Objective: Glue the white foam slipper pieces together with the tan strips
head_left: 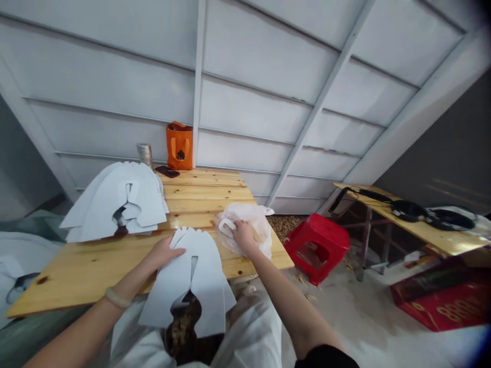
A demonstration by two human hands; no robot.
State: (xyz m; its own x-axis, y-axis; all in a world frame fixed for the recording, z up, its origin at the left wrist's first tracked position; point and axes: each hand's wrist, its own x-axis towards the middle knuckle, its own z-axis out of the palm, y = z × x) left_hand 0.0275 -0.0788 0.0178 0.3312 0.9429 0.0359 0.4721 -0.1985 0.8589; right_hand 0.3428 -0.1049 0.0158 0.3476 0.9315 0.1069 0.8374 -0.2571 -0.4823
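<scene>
My left hand [166, 251] grips the upper left edge of a small stack of white cut-out sheets [210, 278], thumb on top. The sheets have a scalloped top and a keyhole-shaped opening; they overhang the table's front edge above my lap. My right hand [244, 236] is at a thin translucent plastic bag [264, 225] on the table's right side. Its fingers are curled at the end of a small white loop-shaped piece [223, 225]; the fingertips are partly hidden. A larger pile of similar white cut-out sheets [97, 204] lies on the left of the table.
On the wooden table [199, 191] stand an orange bag [179, 148] and a metallic cup [144, 153], near a dark phone [168, 171]. A red stool [320, 243] is to the right. Beyond it are a side table [383, 204] with black items and a red box [441, 296].
</scene>
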